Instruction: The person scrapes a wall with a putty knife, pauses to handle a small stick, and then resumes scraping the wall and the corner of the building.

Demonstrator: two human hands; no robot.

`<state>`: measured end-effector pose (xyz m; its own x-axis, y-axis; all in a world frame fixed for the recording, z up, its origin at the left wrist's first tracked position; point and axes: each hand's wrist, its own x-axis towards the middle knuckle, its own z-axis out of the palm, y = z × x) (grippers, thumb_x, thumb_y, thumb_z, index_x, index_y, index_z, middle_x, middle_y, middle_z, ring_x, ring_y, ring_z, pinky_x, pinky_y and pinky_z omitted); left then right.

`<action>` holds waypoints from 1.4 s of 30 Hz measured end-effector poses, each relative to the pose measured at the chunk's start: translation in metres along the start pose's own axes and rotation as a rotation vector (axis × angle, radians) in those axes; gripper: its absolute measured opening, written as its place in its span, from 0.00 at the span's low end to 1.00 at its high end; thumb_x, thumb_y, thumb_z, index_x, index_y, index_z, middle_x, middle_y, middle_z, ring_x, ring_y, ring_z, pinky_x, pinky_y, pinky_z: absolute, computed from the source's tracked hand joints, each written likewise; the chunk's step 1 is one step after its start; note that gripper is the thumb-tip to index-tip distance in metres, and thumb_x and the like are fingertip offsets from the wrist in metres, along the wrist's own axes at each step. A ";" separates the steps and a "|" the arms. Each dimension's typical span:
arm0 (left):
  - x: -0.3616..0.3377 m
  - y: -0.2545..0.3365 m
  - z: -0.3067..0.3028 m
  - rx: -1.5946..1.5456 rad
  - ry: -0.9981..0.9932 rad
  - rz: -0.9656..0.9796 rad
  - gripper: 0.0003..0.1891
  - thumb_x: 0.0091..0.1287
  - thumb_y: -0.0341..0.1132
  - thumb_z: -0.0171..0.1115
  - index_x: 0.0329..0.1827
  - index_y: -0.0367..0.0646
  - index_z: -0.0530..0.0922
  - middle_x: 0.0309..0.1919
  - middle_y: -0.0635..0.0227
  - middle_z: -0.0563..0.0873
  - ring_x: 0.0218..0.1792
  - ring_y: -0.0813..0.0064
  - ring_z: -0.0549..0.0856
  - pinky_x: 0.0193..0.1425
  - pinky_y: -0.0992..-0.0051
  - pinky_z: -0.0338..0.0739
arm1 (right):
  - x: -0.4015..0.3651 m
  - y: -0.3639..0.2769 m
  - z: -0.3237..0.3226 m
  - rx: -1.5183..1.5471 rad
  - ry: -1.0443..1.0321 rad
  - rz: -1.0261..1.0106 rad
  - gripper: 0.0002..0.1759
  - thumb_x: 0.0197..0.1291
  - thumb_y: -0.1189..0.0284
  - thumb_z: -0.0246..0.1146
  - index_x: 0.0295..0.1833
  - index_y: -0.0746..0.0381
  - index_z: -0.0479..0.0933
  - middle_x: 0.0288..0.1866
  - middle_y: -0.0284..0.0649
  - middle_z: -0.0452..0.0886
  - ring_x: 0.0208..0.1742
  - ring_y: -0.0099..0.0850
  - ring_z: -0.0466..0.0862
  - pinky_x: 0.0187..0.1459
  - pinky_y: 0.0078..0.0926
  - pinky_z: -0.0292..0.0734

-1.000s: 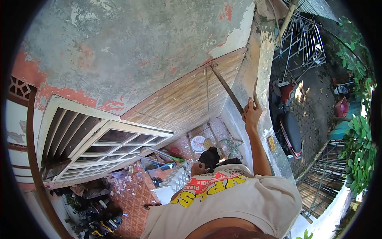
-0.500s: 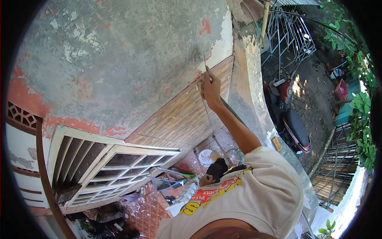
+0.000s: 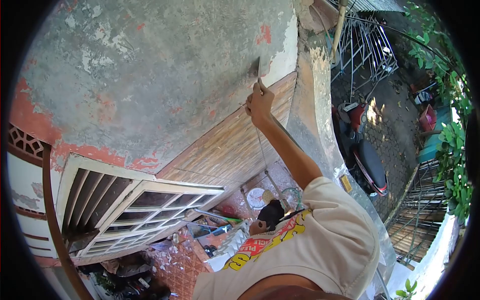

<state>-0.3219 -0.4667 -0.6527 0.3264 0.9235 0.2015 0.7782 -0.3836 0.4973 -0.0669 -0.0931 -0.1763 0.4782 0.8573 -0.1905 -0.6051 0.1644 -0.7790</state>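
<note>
Setting: outdoors by a house front, in hard sun; a paved yard lies far to the right of the grip.
Wall (image 3: 150, 60): grey plaster with red and white patches of flaking paint, filling the view left of and above the grip.
Brick band (image 3: 235, 135): a strip of brown facing just below the grip, running down to a louvred window (image 3: 145, 200).
Right grip (image 3: 260, 102): closed tight round a handle, arm stretched full out from the pale printed shirt (image 3: 320, 240).
Scraper (image 3: 258, 67): its thin blade stands out just above the grip, edge against the plaster near a white patch.
Why held so: the blade seems angled close to the wall so that its edge bites the paint, and the long reach suits a spot far from the body.
Left grip: not to be made out in this view.
Cord (image 3: 262, 150): a thin line hanging below the grip, along the forearm.
Yard: a parked motorbike (image 3: 367, 160), a metal gate (image 3: 420, 215) and green plants (image 3: 455, 150), all well apart from the grip.
</note>
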 end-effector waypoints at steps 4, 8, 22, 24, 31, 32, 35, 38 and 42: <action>0.007 0.042 -0.036 -0.181 -0.165 -0.515 0.28 0.52 0.60 0.70 0.43 0.46 0.80 0.33 0.53 0.82 0.35 0.50 0.81 0.36 0.54 0.78 | 0.055 0.004 -0.017 0.097 0.268 -0.036 0.14 0.75 0.66 0.50 0.57 0.61 0.74 0.15 0.28 0.59 0.11 0.20 0.57 0.10 0.24 0.51; 0.020 0.045 -0.041 -0.154 -0.093 -0.445 0.26 0.53 0.59 0.70 0.40 0.45 0.79 0.30 0.53 0.81 0.32 0.52 0.81 0.34 0.54 0.77 | 0.006 -0.007 -0.006 -0.049 0.048 -0.007 0.13 0.75 0.64 0.50 0.47 0.62 0.73 0.14 0.29 0.58 0.11 0.21 0.58 0.11 0.24 0.51; 0.014 0.052 -0.044 -0.084 0.040 -0.398 0.22 0.57 0.55 0.69 0.29 0.44 0.75 0.22 0.53 0.78 0.24 0.57 0.79 0.27 0.57 0.76 | 0.004 0.001 0.003 0.163 0.046 0.100 0.14 0.74 0.63 0.52 0.57 0.60 0.72 0.15 0.27 0.56 0.12 0.19 0.56 0.13 0.22 0.49; 0.012 0.055 -0.043 -0.069 0.088 -0.377 0.22 0.58 0.55 0.68 0.28 0.44 0.75 0.21 0.53 0.77 0.23 0.58 0.79 0.27 0.57 0.76 | -0.002 0.004 0.009 0.196 0.077 0.112 0.12 0.74 0.64 0.52 0.53 0.59 0.72 0.15 0.26 0.56 0.12 0.19 0.56 0.13 0.21 0.48; 0.009 0.060 -0.048 -0.094 0.024 -0.518 0.20 0.56 0.55 0.69 0.27 0.47 0.76 0.20 0.53 0.78 0.24 0.54 0.81 0.32 0.56 0.78 | 0.007 0.011 0.011 0.212 0.174 0.107 0.11 0.75 0.65 0.51 0.52 0.60 0.71 0.17 0.28 0.57 0.15 0.20 0.59 0.13 0.21 0.50; 0.018 0.061 -0.053 -0.069 0.009 -0.519 0.20 0.55 0.56 0.69 0.27 0.48 0.77 0.21 0.54 0.80 0.25 0.53 0.81 0.34 0.57 0.78 | 0.005 0.012 0.011 0.214 0.149 0.099 0.12 0.75 0.65 0.51 0.54 0.60 0.71 0.17 0.28 0.57 0.15 0.20 0.59 0.13 0.21 0.51; 0.006 0.007 -0.001 -0.230 -0.004 -0.201 0.24 0.48 0.59 0.73 0.28 0.48 0.78 0.23 0.57 0.81 0.26 0.52 0.81 0.33 0.57 0.77 | -0.011 0.007 0.019 0.217 0.076 0.075 0.14 0.75 0.65 0.51 0.58 0.60 0.71 0.18 0.28 0.58 0.15 0.20 0.60 0.13 0.21 0.51; 0.004 0.004 0.006 -0.111 -0.111 -0.236 0.27 0.43 0.61 0.76 0.29 0.48 0.78 0.26 0.57 0.81 0.29 0.52 0.81 0.33 0.56 0.76 | -0.012 0.015 0.017 0.218 0.107 0.087 0.14 0.75 0.66 0.51 0.59 0.59 0.70 0.18 0.29 0.58 0.16 0.21 0.60 0.13 0.21 0.52; 0.009 0.014 -0.021 -0.191 -0.260 -0.244 0.28 0.43 0.63 0.74 0.34 0.49 0.79 0.28 0.58 0.81 0.30 0.53 0.81 0.32 0.57 0.76 | -0.011 0.014 0.028 0.266 0.133 0.117 0.11 0.75 0.66 0.50 0.54 0.59 0.70 0.17 0.28 0.58 0.16 0.20 0.60 0.13 0.21 0.52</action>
<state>-0.3193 -0.4637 -0.6258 0.2884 0.9457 -0.1499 0.7437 -0.1226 0.6572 -0.0980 -0.0865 -0.1687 0.4643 0.8095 -0.3594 -0.7977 0.2059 -0.5668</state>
